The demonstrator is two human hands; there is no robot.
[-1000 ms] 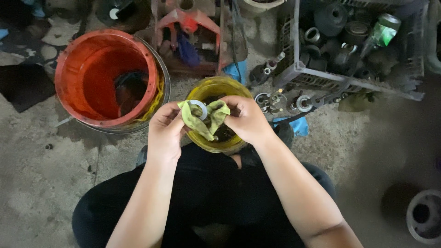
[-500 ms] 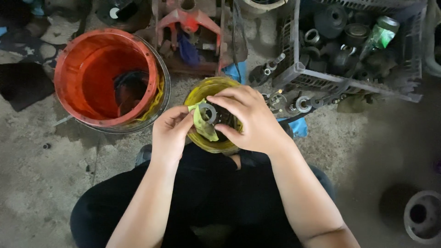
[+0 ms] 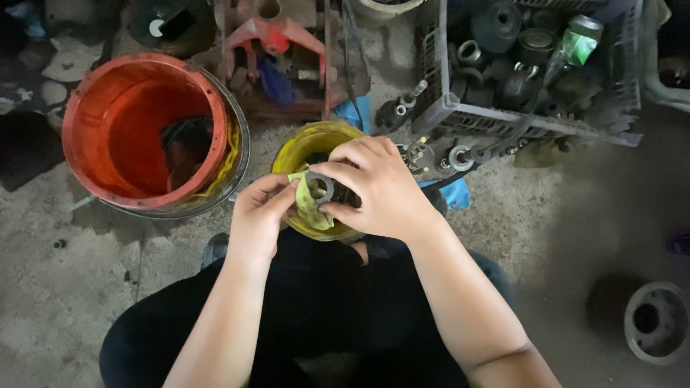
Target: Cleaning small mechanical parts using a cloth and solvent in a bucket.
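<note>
While the head camera looks straight down, the left hand [image 3: 260, 215] and the right hand [image 3: 377, 188] meet over a small yellow bucket [image 3: 310, 141] that stands between the knees of the person. The right hand's fingers are closed around a dark metal ring [image 3: 320, 188], and the left hand's fingers pinch a pale green rag [image 3: 309, 205] against this ring; both grips are tight. Just left of the yellow bucket, almost touching its rim, stands a big red bucket [image 3: 118, 115] with dark parts inside. Behind the right hand, the corner of a grey plastic crate [image 3: 460, 111] full of black parts comes near the knuckles, so room there is narrow. More open concrete floor [image 3: 568, 208] lies to the right, up to a grey flanged part [image 3: 655, 321] near the frame edge.
</note>
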